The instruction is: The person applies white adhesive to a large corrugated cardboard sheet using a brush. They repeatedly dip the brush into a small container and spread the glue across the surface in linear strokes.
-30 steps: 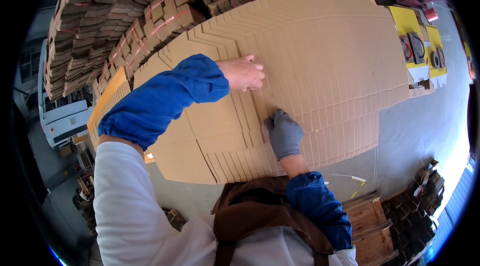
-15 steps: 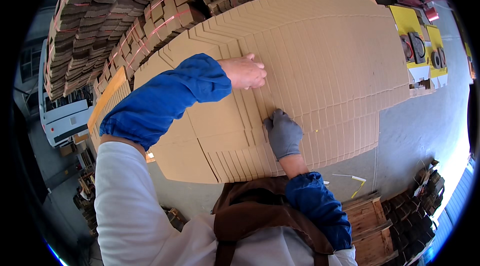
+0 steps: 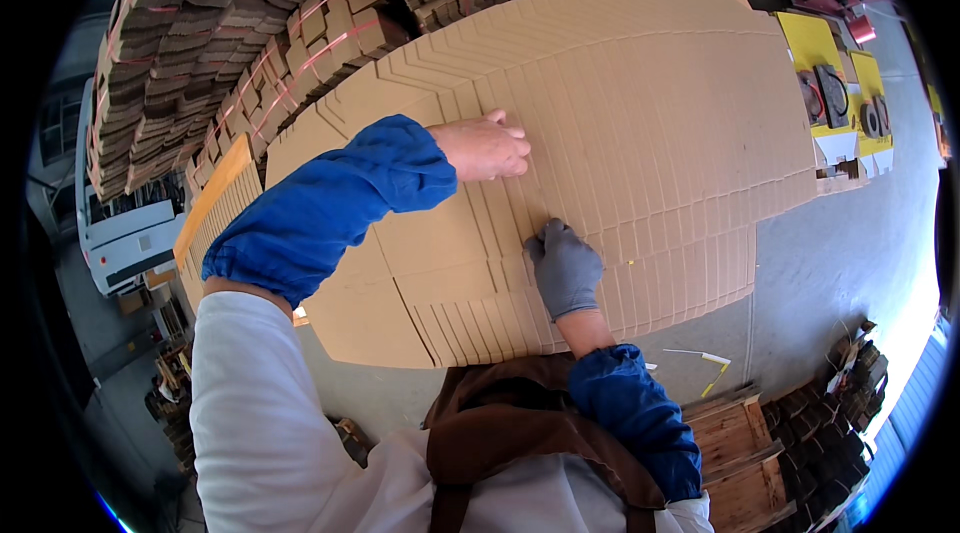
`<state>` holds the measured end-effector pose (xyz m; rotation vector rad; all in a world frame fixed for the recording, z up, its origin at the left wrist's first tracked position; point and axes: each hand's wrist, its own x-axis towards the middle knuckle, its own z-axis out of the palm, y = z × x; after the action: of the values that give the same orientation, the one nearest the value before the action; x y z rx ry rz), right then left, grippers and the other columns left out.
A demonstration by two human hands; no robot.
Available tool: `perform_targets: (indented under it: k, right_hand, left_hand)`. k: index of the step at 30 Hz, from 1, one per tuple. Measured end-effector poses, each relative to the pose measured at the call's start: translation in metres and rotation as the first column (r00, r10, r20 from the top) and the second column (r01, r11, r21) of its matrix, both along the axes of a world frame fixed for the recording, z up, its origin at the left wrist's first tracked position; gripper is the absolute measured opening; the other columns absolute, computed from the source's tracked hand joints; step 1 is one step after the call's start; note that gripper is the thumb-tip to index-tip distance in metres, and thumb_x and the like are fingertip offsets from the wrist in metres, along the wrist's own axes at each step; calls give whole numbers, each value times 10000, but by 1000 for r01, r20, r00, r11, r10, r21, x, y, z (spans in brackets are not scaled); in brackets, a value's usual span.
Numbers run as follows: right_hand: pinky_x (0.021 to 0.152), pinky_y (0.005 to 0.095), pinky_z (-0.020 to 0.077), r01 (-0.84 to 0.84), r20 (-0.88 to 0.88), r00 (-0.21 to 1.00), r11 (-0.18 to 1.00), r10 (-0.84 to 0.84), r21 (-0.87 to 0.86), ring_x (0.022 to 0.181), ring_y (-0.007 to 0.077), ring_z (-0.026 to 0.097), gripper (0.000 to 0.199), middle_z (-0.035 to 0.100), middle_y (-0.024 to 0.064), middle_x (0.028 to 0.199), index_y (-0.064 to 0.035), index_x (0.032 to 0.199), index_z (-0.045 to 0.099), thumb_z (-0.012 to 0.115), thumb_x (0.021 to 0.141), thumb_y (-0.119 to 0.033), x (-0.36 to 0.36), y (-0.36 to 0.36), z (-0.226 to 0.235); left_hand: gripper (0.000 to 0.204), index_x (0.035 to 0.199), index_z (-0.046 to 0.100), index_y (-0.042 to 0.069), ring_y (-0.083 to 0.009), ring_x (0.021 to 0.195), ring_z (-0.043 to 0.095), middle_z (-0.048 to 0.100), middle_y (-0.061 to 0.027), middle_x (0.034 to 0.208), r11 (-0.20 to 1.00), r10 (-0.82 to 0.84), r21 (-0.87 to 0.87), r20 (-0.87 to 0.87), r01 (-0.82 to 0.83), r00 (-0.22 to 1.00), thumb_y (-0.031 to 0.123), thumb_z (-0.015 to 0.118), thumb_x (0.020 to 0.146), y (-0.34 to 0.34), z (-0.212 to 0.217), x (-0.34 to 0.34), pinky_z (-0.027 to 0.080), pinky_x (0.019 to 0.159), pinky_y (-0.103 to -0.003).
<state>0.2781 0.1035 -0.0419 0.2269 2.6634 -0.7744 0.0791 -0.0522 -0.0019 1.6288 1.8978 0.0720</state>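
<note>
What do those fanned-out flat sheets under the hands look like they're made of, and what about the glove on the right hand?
The flat sheets look like plain brown corrugated cardboard, matte, with cut slots and crease lines showing. The right hand wears a grey glove, seemingly knit fabric, perhaps coated; its dull surface leaves that open. The left hand is bare, pressing on the sheets. The blue sleeve covers look like woven cloth, gathered at the cuffs.

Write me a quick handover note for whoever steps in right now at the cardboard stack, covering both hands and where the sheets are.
Left hand: bare, palm down, fingers spread on top of the fanned cardboard sheets, holding nothing.
Right hand: grey glove, fingertips pressed at the stepped near edges of the sheets, gripping nothing.
Sheets: flat cut box blanks, overlapped in a broad fan across the work surface.
Nearby: bundled cardboard stacks behind, wooden pallets on the floor at lower right.
Done: sheets laid out fanned. Left: edges not squared up.
</note>
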Motion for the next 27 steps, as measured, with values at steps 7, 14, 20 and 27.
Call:
perform_targets:
  k: [7,14,20,27]
  right_hand:
    - [605,423,553,-55,-8,998,998,55,6,728,309,694,290,679,120,828,-89,909,555,670,867,-353,-2,2,-2]
    - [640,434,548,-46,-4,999,999,46,-7,764,322,694,280,684,123,849,-97,910,565,687,852,-343,0,1,4]
    - [649,441,544,-39,1,999,999,39,0,765,325,691,261,686,121,850,-104,916,576,689,854,-331,0,0,5]
    - [637,446,541,-45,-6,999,999,45,3,746,331,687,261,687,116,834,-98,909,583,684,862,-334,0,0,5]
  left_hand:
    - [230,1025,567,118,-223,1145,492,520,-39,1088,967,253,103,-332,-232,909,168,673,827,-12,9,41,315,1075,-539]
    - [712,1370,491,133,-296,1410,318,375,-95,1488,740,673,232,-234,-631,702,412,756,771,-36,-5,138,278,1079,-622]
    - [862,1440,424,133,-315,1465,215,266,-105,1570,665,746,209,-163,-717,645,529,747,746,-36,-15,145,238,1091,-642]
    - [886,1451,413,137,-304,1478,176,220,-87,1595,652,757,199,-130,-731,640,540,750,737,-39,-21,146,202,1110,-657]
